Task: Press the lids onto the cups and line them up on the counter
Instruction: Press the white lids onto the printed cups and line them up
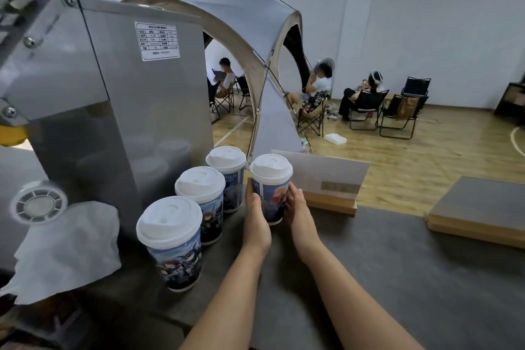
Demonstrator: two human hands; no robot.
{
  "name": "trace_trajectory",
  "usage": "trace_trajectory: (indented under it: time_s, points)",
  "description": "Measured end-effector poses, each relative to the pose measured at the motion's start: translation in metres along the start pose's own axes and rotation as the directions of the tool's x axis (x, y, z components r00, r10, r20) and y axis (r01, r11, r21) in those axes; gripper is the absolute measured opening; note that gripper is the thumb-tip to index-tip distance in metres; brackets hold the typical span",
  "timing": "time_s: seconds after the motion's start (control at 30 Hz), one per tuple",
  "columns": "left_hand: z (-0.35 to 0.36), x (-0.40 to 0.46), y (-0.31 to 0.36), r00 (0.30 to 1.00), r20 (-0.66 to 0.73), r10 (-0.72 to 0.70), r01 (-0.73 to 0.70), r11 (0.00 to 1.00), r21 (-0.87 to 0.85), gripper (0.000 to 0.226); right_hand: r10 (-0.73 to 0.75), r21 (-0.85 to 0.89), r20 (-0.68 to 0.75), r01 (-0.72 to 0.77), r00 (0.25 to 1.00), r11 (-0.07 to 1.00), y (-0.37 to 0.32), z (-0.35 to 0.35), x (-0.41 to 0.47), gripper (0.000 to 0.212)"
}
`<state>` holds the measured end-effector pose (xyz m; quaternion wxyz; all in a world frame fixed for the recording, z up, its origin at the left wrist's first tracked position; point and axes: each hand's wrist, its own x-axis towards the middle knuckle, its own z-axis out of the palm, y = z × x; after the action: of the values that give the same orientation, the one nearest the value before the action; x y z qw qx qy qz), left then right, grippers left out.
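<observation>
Cupping the fourth cup (271, 193): left hand (255, 216) and right hand (298, 207) wrap its sides, lid (271, 169) on. Slide it along the worktop (397, 278) toward 9 o'clock, upright, to meet the far cup (231, 190) and close the row.

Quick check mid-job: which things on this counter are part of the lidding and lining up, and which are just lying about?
Part of the job: held cup, gripped by left hand and right hand; three lidded cups in a row; counter.

Lying about: metal machine; white cloth; sign stand; wooden board.

White lids (271, 167), cups (181, 263) printed with blue cartoon artwork, dark grey counter (369, 278), silver steel machine (119, 99), white cloth (71, 247), grey tent (241, 14), black chairs (366, 105)
</observation>
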<state>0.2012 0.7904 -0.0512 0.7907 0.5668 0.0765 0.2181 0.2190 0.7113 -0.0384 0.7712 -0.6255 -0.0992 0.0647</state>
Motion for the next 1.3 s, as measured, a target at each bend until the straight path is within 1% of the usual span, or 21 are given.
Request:
trace_trajectory:
  time_s: [0.07,0.17,0.27,0.3,0.37,0.4,0.47,0.5,0.53,0.57,0.6,0.63,0.7,0.77,0.9,0.97,1.03,1.1,1.13,1.2,1.3]
  points:
    - [0.001,-0.003,-0.002,1.0,-0.001,0.006,-0.006,1.0,0.022,0.07,0.002,-0.048,-0.019,-0.003,1.0,0.999,0.004,-0.002,0.003,0.036]
    - [0.002,-0.001,-0.004,1.0,-0.012,-0.01,0.01,1.0,0.007,0.072,-0.018,-0.076,-0.01,0.017,1.0,0.997,0.008,-0.003,0.006,0.037]
    - [0.002,0.0,-0.005,1.0,-0.011,-0.024,0.024,1.0,-0.009,0.058,-0.029,-0.063,0.016,0.03,0.999,0.998,0.006,-0.002,0.006,0.035]
    - [0.002,0.001,-0.007,1.0,-0.012,-0.025,0.025,1.0,-0.012,0.058,-0.027,-0.064,0.02,0.028,0.999,0.998,0.006,-0.002,0.006,0.035]
    - [0.002,0.002,-0.008,1.0,-0.011,-0.024,0.024,0.999,-0.025,0.068,-0.023,-0.048,0.026,0.024,0.999,0.999,0.005,-0.003,0.004,0.035]
    - [0.001,0.001,-0.007,1.0,-0.006,-0.021,0.021,0.999,-0.03,0.069,-0.019,-0.041,0.033,0.021,0.999,0.999,0.005,-0.003,0.004,0.035]
    - [0.003,-0.001,-0.005,1.0,-0.005,-0.008,0.008,0.999,-0.049,0.055,-0.035,-0.039,0.031,0.036,0.999,0.999,0.004,-0.003,0.003,0.034]
    - [0.003,-0.002,-0.004,1.0,-0.006,-0.007,0.006,0.998,-0.062,0.05,-0.035,-0.033,0.015,0.035,0.999,0.999,0.004,-0.004,0.003,0.032]
    - [0.002,-0.001,-0.006,1.0,-0.008,-0.012,0.011,0.998,-0.064,0.05,-0.027,-0.025,0.002,0.027,1.0,0.999,0.004,-0.005,0.001,0.032]
    - [0.002,-0.002,-0.006,1.0,0.004,-0.015,0.015,0.997,-0.069,0.056,-0.007,-0.013,-0.022,0.006,1.0,1.0,0.004,-0.007,0.0,0.035]
    - [0.0,-0.002,-0.008,0.999,0.014,-0.031,0.032,0.997,-0.074,0.066,0.005,-0.013,-0.045,-0.006,0.999,1.0,0.003,-0.008,-0.003,0.041]
    - [-0.003,-0.001,-0.009,0.999,0.026,-0.043,0.045,0.996,-0.083,0.071,0.02,-0.019,-0.074,-0.021,0.997,1.0,0.003,-0.01,-0.005,0.047]
    - [-0.003,-0.006,-0.003,0.999,-0.005,-0.036,0.035,0.994,-0.108,0.055,0.028,-0.016,-0.12,-0.031,0.992,0.999,0.002,-0.015,-0.01,0.053]
    - [-0.001,-0.018,0.009,0.999,-0.039,-0.019,0.014,0.993,-0.114,0.05,0.043,0.012,-0.15,-0.042,0.988,0.999,-0.003,-0.022,-0.017,0.051]
    - [-0.007,-0.053,0.022,0.998,-0.043,-0.035,0.032,0.998,-0.061,0.057,0.013,0.085,-0.199,0.004,0.98,0.996,-0.018,-0.035,-0.038,0.051]
    - [-0.01,-0.067,0.024,0.996,-0.069,-0.05,0.049,0.999,-0.019,0.057,0.004,0.112,-0.23,0.023,0.973,0.993,-0.023,-0.043,-0.051,0.051]
    - [-0.008,-0.077,0.027,0.993,-0.113,-0.045,0.049,0.998,0.031,0.048,0.018,0.126,-0.242,0.013,0.97,0.992,-0.028,-0.054,-0.067,0.052]
    - [0.0,-0.087,0.032,0.99,-0.138,-0.025,0.034,0.998,0.062,0.039,0.074,0.143,-0.235,-0.04,0.969,0.989,-0.032,-0.069,-0.083,0.052]
    - [0.007,-0.091,0.033,0.99,-0.137,-0.021,0.031,0.997,0.067,0.036,0.096,0.134,-0.232,-0.066,0.968,0.989,-0.034,-0.077,-0.092,0.052]
    - [0.024,-0.099,0.031,0.996,-0.091,-0.024,0.031,0.997,0.069,0.032,0.119,0.08,-0.246,-0.103,0.962,0.991,-0.04,-0.095,-0.108,0.049]
    - [0.062,-0.112,0.02,0.994,0.032,-0.106,0.104,0.992,0.071,0.03,0.062,-0.056,-0.343,-0.086,0.937,0.995,-0.053,-0.122,-0.135,0.037]
